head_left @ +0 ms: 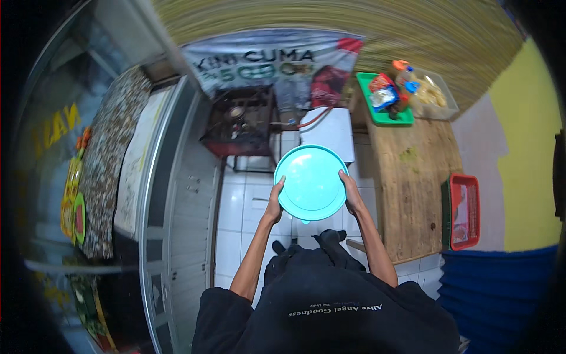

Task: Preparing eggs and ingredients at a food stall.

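Note:
A round turquoise plastic container lid (311,183) is held out level in front of me, above the tiled floor; whatever is under it is hidden. My left hand (276,199) grips its left edge, with the thumb on top and the other fingers out of sight below. On the opposite edge, my right hand (352,192) holds it the same way. Beyond the lid stands a white box-like stand (326,127), with a red hose (315,120) running across it to a dark metal burner stand (240,121).
To the right, a wooden table (418,194) bears a green tray (394,122) with bottles and packets, plus a clear tub (451,111). A red basket (475,212) is at its right edge. A glass-and-metal counter (177,194) runs along the left. A banner (259,44) hangs behind.

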### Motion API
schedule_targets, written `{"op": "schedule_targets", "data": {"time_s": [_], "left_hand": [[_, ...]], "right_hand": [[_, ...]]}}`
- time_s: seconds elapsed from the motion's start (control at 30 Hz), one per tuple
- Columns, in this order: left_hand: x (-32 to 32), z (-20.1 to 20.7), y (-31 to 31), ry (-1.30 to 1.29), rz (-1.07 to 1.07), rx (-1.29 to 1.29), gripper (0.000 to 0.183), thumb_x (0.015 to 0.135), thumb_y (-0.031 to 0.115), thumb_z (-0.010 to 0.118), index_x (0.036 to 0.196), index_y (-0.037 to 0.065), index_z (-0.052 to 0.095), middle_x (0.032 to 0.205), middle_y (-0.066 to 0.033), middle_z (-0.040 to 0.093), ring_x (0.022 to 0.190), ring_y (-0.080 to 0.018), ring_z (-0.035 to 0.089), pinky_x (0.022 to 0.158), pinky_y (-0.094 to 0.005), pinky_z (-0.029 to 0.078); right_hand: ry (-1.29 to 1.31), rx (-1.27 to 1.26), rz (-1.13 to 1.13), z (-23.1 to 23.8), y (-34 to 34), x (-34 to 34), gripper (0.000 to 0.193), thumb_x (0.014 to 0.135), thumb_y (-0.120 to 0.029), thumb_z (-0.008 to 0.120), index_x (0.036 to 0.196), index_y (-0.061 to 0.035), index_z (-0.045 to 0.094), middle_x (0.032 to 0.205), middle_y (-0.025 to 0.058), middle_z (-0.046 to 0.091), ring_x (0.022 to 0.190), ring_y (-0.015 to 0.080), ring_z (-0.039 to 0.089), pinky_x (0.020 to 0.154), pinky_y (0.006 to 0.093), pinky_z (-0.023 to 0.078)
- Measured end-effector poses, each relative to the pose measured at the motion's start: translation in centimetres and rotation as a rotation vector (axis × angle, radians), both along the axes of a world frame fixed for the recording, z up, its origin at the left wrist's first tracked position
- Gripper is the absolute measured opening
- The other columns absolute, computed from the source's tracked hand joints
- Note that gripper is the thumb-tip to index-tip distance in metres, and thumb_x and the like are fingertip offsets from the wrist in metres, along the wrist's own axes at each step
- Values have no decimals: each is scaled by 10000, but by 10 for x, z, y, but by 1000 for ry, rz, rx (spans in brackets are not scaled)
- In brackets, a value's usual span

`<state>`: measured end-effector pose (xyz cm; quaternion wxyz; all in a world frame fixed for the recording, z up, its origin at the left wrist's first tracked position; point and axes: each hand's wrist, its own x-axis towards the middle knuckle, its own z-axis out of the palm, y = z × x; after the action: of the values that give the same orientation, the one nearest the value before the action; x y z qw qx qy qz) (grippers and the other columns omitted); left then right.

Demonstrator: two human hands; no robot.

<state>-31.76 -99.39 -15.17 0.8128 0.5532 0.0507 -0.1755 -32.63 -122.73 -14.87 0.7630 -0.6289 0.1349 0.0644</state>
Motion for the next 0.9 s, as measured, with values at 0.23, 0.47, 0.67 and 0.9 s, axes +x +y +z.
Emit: {"op": "schedule_targets", "data": {"time_s": [0.23,0.47,0.67,0.9], "left_hand": [[-60,8,150,84,315,-50,725,894,447,402,1413,-30,231,1463,-195,235,1344,-278,251,1100,-358,189],[-107,26,257,109,635,-57,754,873,494,415,1423,7,241,1481,-178,213,1366,-269,209,1108,-388,142],[-115,29,320,119,869,-65,755,878,511,419,1423,17,248,1479,-155,232,1363,-267,216,1107,-389,153],[-89,16,388,103,1059,-14,741,904,499,392,1433,17,201,1470,-144,253,1349,-256,253,1096,-375,199]], "right_hand": [[93,165,279,10,159,5,583,882,-466,513,1204,18,474,1082,96,562,987,178,539,886,325,421],[165,187,530,21,300,9,643,833,-501,569,1226,-5,453,1162,72,503,1094,191,458,974,329,325],[150,80,758,21,397,44,672,843,-531,530,1236,7,445,1163,79,494,1092,199,452,970,315,317],[74,45,976,9,497,101,691,875,-524,469,1278,34,405,1216,105,479,1121,215,448,978,332,322]]}}
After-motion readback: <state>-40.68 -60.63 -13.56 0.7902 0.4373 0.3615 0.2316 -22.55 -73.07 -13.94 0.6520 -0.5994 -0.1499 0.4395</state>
